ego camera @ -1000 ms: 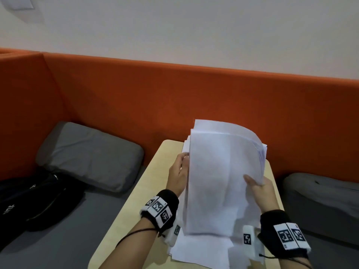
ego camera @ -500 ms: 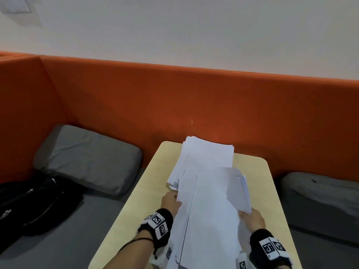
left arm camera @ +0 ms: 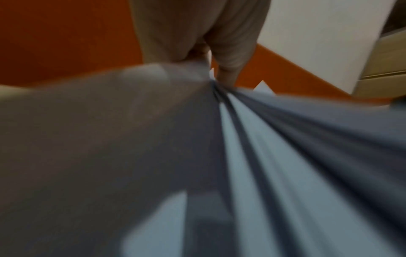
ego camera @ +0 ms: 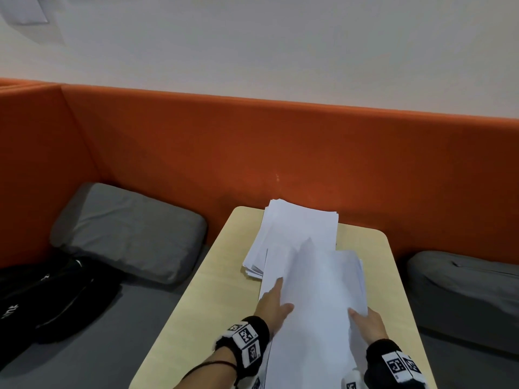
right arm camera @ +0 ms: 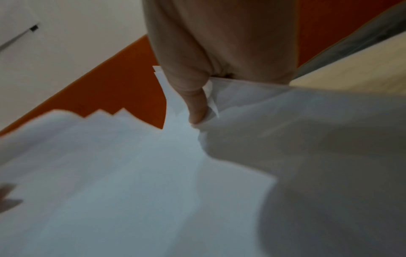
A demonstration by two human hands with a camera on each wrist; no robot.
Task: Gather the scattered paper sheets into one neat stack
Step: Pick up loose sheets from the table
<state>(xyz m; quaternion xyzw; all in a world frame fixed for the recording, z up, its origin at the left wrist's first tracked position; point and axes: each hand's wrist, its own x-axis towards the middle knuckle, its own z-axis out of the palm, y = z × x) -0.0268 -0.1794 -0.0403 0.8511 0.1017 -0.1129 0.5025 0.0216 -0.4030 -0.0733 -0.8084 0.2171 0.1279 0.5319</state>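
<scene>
While the table carries one pile of paper at 12 o'clock, both hands hold a nearer bundle — left hand at 9, right hand at 3. Left wrist: blurred fingers grip sheets. Right wrist: thumb pinches paper.

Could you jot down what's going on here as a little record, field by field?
Setting: wooden table against an orange padded wall
Held bundle: paper sheets, edges uneven, gripped on both sides
Left hand: thumb on top of the sheets' left edge
Right hand: thumb pinching the right edge
Far pile: more sheets lying on the table, partly under the held ones
Nearby: grey cushion, black bag
Stack state: not yet neat
</scene>
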